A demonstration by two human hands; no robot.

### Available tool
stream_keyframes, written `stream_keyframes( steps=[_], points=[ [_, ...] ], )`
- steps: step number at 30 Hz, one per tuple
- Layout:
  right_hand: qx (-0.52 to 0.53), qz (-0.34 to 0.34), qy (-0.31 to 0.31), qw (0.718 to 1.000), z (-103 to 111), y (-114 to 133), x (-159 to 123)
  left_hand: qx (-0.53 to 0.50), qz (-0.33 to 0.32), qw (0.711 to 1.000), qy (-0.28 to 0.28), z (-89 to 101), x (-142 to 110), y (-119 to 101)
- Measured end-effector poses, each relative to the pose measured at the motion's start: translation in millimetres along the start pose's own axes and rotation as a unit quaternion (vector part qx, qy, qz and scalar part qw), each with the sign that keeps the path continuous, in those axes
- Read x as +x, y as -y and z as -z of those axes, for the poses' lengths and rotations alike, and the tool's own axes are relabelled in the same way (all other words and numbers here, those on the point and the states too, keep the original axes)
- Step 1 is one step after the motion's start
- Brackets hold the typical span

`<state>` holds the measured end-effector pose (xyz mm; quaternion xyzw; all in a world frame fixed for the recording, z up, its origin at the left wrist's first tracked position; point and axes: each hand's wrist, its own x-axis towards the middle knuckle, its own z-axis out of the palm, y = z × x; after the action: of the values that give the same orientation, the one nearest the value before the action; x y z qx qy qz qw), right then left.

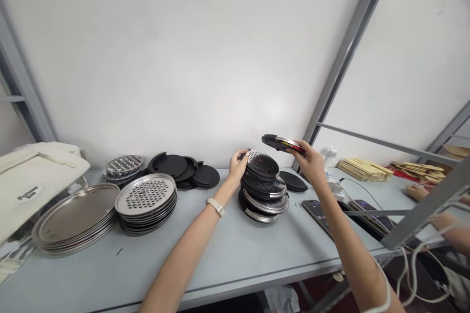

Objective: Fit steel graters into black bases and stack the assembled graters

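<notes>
My left hand (pixel 239 164) is closed on the black edge of a round grater (pixel 261 164), which tilts over a stack of round metal and black discs (pixel 265 200). Raised above that stack to the right, my right hand (pixel 308 159) grips a round black disc with a shiny metal rim (pixel 281 143), seen nearly edge-on. Behind the stack a flat black disc (pixel 293 181) lies on the table.
On the left stand stacked perforated grater plates (pixel 147 194), metal trays (pixel 77 212), black round holders (pixel 172 166) and a cream bag (pixel 36 176). Phones (pixel 317 215), cables and a grey metal frame (pixel 345 54) are right. Another person's hand (pixel 416 191) is near wooden pieces (pixel 363 168).
</notes>
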<state>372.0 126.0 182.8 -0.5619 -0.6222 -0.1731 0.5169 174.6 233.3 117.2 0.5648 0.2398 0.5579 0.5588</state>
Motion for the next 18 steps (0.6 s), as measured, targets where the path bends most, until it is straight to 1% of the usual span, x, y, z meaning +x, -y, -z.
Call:
stream_keyframes(
  steps=[2,4,6,8,11,14,18],
  points=[
    [-0.02,0.019,-0.03,0.999,15,15,-7,0.004,-0.003,1.0,-0.01,-1.1,-1,-6],
    [-0.036,0.035,-0.05,0.997,27,29,-14,0.015,0.007,1.0,-0.008,-0.8,-5,-10],
    [-0.049,0.054,-0.056,0.996,34,41,-22,0.032,0.023,0.999,0.002,0.8,-12,-14],
    [-0.056,0.08,-0.048,0.994,37,50,-31,0.054,0.033,0.998,0.007,3.5,-20,-17],
    [-0.055,0.124,-0.01,0.991,30,55,-45,0.085,0.031,0.996,0.008,8.3,-27,-21],
    [-0.043,0.155,0.042,0.986,14,52,-61,0.101,0.036,0.994,0.018,13.9,-28,-24],
    [-0.027,0.161,0.086,0.983,-6,43,-76,0.095,0.052,0.994,0.033,19.6,-28,-21]
  ],
)
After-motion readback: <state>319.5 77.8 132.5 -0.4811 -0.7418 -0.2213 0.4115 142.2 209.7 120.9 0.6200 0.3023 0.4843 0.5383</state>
